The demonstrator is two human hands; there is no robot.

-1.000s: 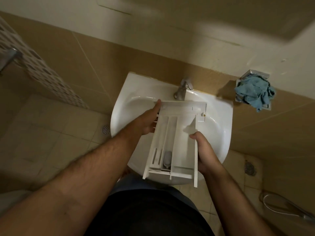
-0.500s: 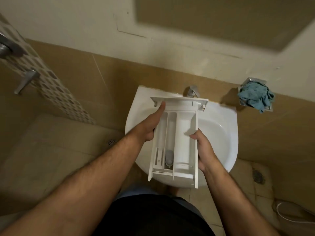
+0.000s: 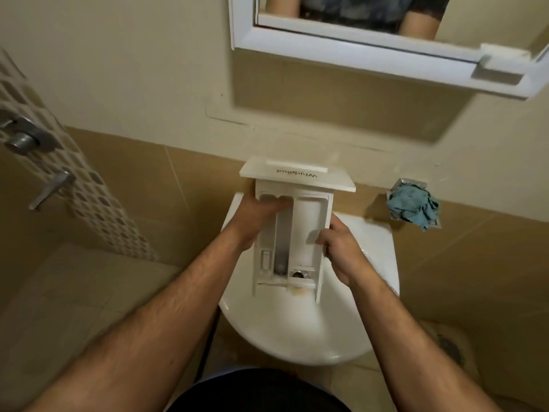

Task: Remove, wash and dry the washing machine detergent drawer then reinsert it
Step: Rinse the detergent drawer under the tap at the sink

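The white detergent drawer (image 3: 306,221) is held above the white washbasin (image 3: 303,328), its front panel with upside-down lettering raised and pointing away from me. My left hand (image 3: 255,217) grips the drawer's left wall, fingers curled into the far left compartment. My right hand (image 3: 341,248) grips the right wall, thumb inside the large compartment. The near end shows a grey siphon cap and a brownish stain. The drawer hides the tap.
A crumpled blue cloth (image 3: 413,208) lies in a metal wall holder right of the basin. A white-framed mirror cabinet (image 3: 371,46) hangs above. At the left, a mosaic strip carries shower valves (image 3: 23,138). A floor drain (image 3: 448,349) sits at lower right.
The drawer has been lifted and its front panel tipped up toward the wall, now covering the tap. My view has risen, bringing the mirror cabinet into sight. Both hands keep their hold.
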